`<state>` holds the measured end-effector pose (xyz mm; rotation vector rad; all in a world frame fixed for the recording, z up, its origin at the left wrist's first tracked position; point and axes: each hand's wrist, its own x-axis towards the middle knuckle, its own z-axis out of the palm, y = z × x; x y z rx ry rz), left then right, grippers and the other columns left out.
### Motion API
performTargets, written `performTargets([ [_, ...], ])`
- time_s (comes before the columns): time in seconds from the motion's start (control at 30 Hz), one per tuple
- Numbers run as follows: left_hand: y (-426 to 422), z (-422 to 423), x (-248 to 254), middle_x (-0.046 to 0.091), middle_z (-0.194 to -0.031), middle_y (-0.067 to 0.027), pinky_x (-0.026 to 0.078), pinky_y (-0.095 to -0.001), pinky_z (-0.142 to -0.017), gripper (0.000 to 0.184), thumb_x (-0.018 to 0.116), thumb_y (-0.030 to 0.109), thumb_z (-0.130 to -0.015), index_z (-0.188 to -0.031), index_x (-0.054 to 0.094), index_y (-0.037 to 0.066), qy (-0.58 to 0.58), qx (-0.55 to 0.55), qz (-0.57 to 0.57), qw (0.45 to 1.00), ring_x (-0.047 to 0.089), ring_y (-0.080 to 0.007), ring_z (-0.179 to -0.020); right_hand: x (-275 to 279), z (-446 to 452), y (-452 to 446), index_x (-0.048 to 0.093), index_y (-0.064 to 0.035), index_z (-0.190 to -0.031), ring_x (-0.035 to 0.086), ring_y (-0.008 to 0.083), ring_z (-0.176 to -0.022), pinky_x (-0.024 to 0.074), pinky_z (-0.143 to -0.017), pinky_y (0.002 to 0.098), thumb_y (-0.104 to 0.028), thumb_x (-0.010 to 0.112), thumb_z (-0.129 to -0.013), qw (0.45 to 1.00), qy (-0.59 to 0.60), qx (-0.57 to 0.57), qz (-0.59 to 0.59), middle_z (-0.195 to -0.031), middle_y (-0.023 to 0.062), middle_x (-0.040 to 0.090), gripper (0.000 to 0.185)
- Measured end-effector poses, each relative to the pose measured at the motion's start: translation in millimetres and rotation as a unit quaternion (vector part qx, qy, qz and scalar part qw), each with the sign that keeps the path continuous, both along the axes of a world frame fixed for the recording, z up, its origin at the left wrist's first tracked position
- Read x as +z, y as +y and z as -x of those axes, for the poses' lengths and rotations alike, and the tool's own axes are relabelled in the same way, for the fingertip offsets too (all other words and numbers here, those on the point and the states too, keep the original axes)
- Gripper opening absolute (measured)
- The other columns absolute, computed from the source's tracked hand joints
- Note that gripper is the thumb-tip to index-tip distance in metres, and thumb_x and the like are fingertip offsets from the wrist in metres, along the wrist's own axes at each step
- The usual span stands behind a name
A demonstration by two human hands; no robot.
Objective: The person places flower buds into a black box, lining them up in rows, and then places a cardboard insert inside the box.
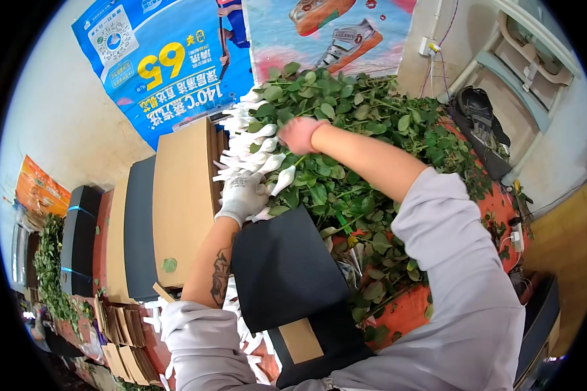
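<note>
Many leafy cut stems point(365, 117) lie in a pile, their flower heads wrapped in white sleeves point(284, 180) and pointing left. My left hand point(243, 195), in a white glove, rests at the lower end of the row of wrapped heads with its fingers curled; what is inside them is hidden. My right hand point(299, 135), in a pinkish glove, is closed over the stems just right of the wrapped heads. It is slightly blurred, and I cannot see what it grips. Below the hands a black sheet point(287, 267) lies at an angle in front of me.
Tall cardboard sheets point(184, 195) and black sheets point(141, 228) stand on the left. Loose white sleeves point(257, 365) lie near my left forearm. Posters point(169, 58) hang behind the pile. At right are a rack point(512, 91) and a power socket point(516, 238).
</note>
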<state>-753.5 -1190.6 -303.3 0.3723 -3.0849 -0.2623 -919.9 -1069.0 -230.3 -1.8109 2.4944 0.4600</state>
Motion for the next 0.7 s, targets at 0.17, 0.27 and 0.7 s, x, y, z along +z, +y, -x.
performTargets([
  [0.17,6,-16,26,0.063,-0.088,-0.0106,0.048,-0.0358,-0.076,0.041,0.064,0.035,-0.078,-0.104,0.06,0.003,-0.01,0.032,-0.158,0.987,0.061,-0.0246,-0.082,-18,19,21,0.061,-0.0114,-0.095,0.058,0.0294,-0.099,0.0437,-0.088,0.0372,-0.021,0.052,-0.073,0.985,-0.155,-0.071,-0.017,-0.105,0.0132,0.061,0.025],
  [0.27,-25,-9,3,0.062,-0.088,-0.0067,0.049,-0.0252,-0.061,0.039,0.068,0.025,-0.081,-0.107,0.055,-0.003,-0.078,0.054,-0.423,0.901,0.059,-0.0121,-0.068,-8,24,36,0.061,-0.0102,-0.1,0.06,0.0281,-0.093,0.0464,-0.079,0.0382,-0.022,0.055,-0.074,0.982,-0.182,-0.041,-0.028,-0.1,0.0114,0.063,0.029],
  [0.7,-23,-13,17,0.061,-0.089,-0.0072,0.047,-0.0266,-0.068,0.04,0.059,0.028,-0.088,-0.113,0.052,-0.003,-0.145,0.033,-0.35,0.925,0.056,-0.0133,-0.077,23,35,97,0.055,-0.0071,-0.096,0.058,0.0283,-0.085,0.0474,-0.078,0.0387,-0.016,0.059,-0.068,0.918,0.067,0.092,0.38,-0.087,0.0124,0.056,0.03],
])
